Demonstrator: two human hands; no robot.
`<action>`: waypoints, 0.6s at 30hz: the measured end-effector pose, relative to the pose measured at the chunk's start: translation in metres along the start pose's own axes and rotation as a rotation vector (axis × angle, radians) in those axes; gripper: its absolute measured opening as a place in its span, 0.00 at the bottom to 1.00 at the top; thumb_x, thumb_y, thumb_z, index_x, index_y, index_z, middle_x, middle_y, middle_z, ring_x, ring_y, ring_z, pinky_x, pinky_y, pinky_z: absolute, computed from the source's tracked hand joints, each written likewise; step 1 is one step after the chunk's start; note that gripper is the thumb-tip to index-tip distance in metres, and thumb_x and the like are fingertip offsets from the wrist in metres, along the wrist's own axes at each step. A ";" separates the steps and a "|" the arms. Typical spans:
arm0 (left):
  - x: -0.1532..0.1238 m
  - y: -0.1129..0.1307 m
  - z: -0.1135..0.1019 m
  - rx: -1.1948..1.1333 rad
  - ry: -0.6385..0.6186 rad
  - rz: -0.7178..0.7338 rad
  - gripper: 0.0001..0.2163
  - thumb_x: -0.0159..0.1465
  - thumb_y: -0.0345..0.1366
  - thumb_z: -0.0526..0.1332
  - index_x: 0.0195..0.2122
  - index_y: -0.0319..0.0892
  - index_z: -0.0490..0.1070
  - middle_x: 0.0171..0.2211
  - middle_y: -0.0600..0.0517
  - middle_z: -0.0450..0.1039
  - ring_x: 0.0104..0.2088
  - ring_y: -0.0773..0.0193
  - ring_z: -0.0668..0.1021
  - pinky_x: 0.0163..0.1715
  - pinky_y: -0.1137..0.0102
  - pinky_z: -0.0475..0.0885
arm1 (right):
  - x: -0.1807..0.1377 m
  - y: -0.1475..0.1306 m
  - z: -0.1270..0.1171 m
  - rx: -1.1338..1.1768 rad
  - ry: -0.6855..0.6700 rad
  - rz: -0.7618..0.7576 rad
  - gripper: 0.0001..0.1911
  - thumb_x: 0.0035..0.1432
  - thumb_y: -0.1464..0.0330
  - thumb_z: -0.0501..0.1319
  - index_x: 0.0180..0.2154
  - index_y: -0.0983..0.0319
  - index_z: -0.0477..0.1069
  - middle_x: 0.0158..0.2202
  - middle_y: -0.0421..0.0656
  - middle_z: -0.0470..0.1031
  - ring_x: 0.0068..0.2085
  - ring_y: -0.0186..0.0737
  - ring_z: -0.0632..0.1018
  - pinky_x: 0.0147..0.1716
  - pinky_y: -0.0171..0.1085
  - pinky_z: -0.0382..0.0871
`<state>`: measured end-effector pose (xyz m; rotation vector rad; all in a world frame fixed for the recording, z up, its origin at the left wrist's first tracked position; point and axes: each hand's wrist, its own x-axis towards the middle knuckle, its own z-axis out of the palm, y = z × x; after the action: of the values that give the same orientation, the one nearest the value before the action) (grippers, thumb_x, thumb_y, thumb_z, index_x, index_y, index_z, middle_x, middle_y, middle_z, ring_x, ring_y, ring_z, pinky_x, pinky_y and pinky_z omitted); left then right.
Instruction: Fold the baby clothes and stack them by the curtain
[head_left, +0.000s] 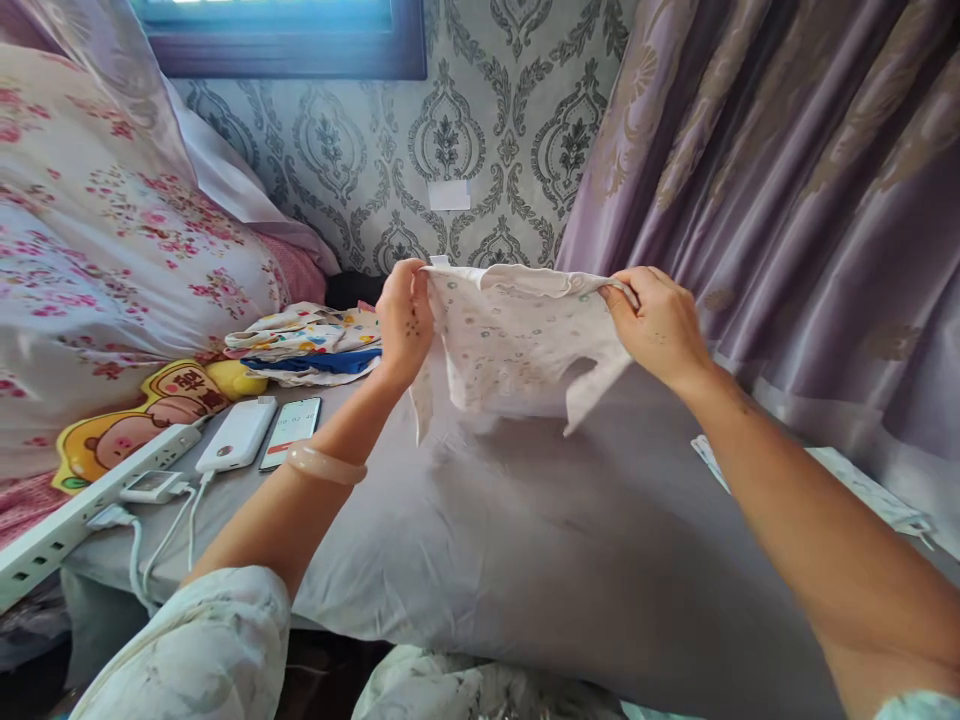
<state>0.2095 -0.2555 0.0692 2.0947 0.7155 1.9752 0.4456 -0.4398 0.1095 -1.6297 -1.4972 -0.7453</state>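
Note:
A small white baby shirt (517, 335) with a faint print is stretched between my two hands, hanging above the grey cloth surface (540, 560). My left hand (406, 315) pinches its upper left corner, near a small white tag. At the upper right end, my right hand (660, 325) grips the edge between thumb and fingers. The sleeves hang down on both sides, and the shirt's shadow falls on the cloth. Left of my left hand lies a pile of folded clothes (311, 340) in white, blue and coloured patterns.
A phone (296, 430), a white power bank (238, 432) and a power strip (112, 500) with cables lie at left, near a yellow cartoon cushion (135, 430). White patterned cloth (862, 485) lies at right, beside a purple curtain (825, 220). A papered wall stands behind.

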 end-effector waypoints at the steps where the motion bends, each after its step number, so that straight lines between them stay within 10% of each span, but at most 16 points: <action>1: -0.003 0.007 -0.013 0.008 0.006 0.044 0.10 0.70 0.40 0.52 0.41 0.43 0.71 0.34 0.52 0.73 0.38 0.64 0.75 0.41 0.69 0.70 | -0.004 -0.005 -0.012 0.020 -0.023 0.020 0.16 0.63 0.55 0.55 0.36 0.59 0.74 0.31 0.43 0.74 0.33 0.41 0.74 0.33 0.39 0.67; 5: 0.004 0.036 -0.071 0.066 -0.100 0.184 0.09 0.66 0.41 0.58 0.40 0.44 0.76 0.32 0.54 0.74 0.30 0.69 0.73 0.32 0.72 0.70 | -0.011 -0.021 -0.060 0.216 -0.207 0.206 0.17 0.57 0.52 0.62 0.36 0.58 0.77 0.24 0.38 0.72 0.22 0.32 0.68 0.19 0.33 0.59; 9: 0.031 0.054 -0.107 0.081 -0.339 0.015 0.16 0.62 0.48 0.62 0.40 0.41 0.77 0.23 0.57 0.68 0.23 0.75 0.68 0.26 0.74 0.66 | -0.002 -0.026 -0.086 0.437 -0.377 0.461 0.21 0.47 0.48 0.68 0.33 0.57 0.77 0.24 0.41 0.75 0.20 0.34 0.70 0.15 0.33 0.61; 13: 0.041 0.034 -0.092 0.121 -0.681 -0.289 0.19 0.60 0.52 0.61 0.40 0.41 0.77 0.20 0.55 0.64 0.25 0.67 0.73 0.24 0.70 0.67 | 0.003 -0.012 -0.070 0.530 -0.652 0.664 0.24 0.39 0.47 0.71 0.33 0.57 0.78 0.28 0.44 0.78 0.25 0.39 0.75 0.20 0.37 0.67; 18: -0.003 -0.039 -0.034 0.130 -1.016 -0.404 0.16 0.58 0.51 0.61 0.31 0.43 0.77 0.20 0.54 0.67 0.20 0.67 0.69 0.17 0.73 0.62 | -0.022 0.023 -0.007 0.429 -0.869 0.562 0.25 0.42 0.44 0.67 0.28 0.60 0.76 0.25 0.41 0.75 0.26 0.37 0.72 0.23 0.35 0.64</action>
<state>0.1674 -0.2299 0.0524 2.3630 0.9101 0.5222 0.4658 -0.4573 0.0912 -1.9717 -1.4616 0.6389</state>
